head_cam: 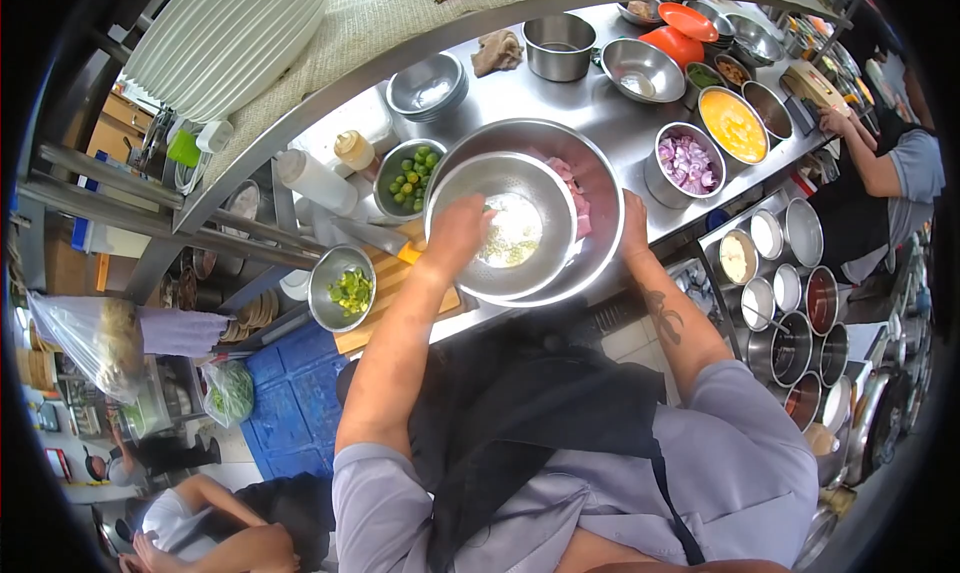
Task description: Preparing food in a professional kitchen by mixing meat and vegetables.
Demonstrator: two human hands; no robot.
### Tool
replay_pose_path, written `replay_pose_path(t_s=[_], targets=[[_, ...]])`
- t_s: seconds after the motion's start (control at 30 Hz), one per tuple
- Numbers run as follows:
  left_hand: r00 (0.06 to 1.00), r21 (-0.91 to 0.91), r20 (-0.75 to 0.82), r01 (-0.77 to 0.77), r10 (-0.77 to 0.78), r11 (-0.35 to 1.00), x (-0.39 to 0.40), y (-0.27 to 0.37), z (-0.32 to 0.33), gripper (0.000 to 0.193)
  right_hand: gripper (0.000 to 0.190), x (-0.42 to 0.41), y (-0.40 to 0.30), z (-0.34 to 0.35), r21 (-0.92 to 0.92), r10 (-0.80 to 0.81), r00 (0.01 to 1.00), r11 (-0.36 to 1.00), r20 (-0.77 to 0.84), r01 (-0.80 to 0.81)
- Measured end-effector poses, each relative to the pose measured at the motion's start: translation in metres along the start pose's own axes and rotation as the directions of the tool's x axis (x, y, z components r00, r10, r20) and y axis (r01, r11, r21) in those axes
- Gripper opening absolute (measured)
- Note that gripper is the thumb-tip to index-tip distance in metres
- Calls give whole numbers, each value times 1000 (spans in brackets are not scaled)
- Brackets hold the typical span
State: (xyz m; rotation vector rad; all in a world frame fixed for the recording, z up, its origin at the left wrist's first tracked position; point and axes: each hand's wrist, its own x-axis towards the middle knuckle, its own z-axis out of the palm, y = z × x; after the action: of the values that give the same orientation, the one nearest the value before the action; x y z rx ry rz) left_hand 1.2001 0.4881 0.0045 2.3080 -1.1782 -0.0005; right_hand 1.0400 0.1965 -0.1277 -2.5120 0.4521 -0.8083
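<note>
My left hand (459, 232) is over a steel strainer bowl (442, 187), its fingers closed on a small green piece that looks like citrus. Pale seeds or pulp lie in the strainer's bottom. The strainer rests inside a large steel bowl (609, 175), where pink raw meat pieces (574, 198) show at the right. At the large bowl's right rim, my right hand (634, 219) grips it, with the fingers partly hidden. Whole small green citrus fruits (412, 179) fill a bowl to the left. Nearer me, another bowl (318, 303) holds cut green-yellow citrus pieces (351, 292).
A knife (371, 237) lies by a wooden cutting board (390, 277). Two squeeze bottles (319, 183) stand at the left. Chopped red onion (686, 164) and a yellow-orange mixture (733, 127) sit in containers at right. A shelf edge (300, 115) crosses above. Co-workers (885, 160) are at both sides.
</note>
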Motion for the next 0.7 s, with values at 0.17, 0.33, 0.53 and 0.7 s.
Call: replay_pose_path(t_s=[0.17, 0.33, 0.53, 0.7], targets=[[1000, -16, 2, 19, -19, 1000, 1, -4, 4, 31, 34, 0, 2, -1, -8, 35, 999, 999, 23, -35], [992, -22, 31, 124, -123, 992, 2, -7, 8, 33, 33, 0, 1, 0, 6, 22, 999, 1000, 31, -22], [978, -113, -59, 191, -199, 975, 9, 3, 9, 34, 34, 1, 10, 0, -5, 52, 996, 999, 72, -51], [973, -267, -39, 211, -229, 940, 0, -15, 22, 30, 32, 0, 3, 6, 36, 52, 998, 998, 30, -53]])
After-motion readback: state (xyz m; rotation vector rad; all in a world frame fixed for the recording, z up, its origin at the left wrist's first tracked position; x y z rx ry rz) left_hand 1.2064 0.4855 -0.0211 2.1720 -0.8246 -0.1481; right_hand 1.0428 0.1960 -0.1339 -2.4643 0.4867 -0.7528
